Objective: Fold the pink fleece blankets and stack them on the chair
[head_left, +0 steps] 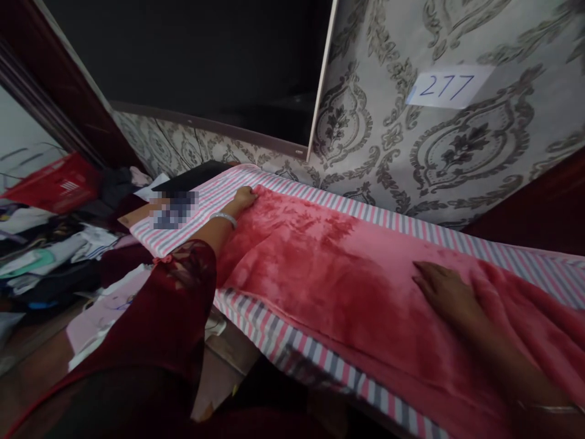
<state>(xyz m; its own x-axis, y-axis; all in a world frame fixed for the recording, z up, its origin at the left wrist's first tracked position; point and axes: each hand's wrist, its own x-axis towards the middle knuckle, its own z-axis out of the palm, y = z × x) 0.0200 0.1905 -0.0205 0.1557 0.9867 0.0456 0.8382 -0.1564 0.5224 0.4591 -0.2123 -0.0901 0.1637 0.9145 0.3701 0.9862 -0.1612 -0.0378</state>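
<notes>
A plush red and pink blanket (320,262) lies folded lengthwise along a striped pink, grey and white cloth (286,338) that covers a long narrow surface. At the blanket's far left corner, my left hand (245,196) is closed with its fingers gripping the edge. My right hand (441,286) rests on the blanket's right part, fingers stretched out flat on the pile. To the right of that hand the blanket is bunched in folds. A bracelet circles each of my wrists.
A large dark television screen (205,61) hangs behind the surface on patterned wallpaper. Paper marked 277 (450,87) is stuck to the wall. Heaped clothes (59,256) and a red basket (55,183) stand at left. A blurred-out patch covers something on the striped cloth's left end.
</notes>
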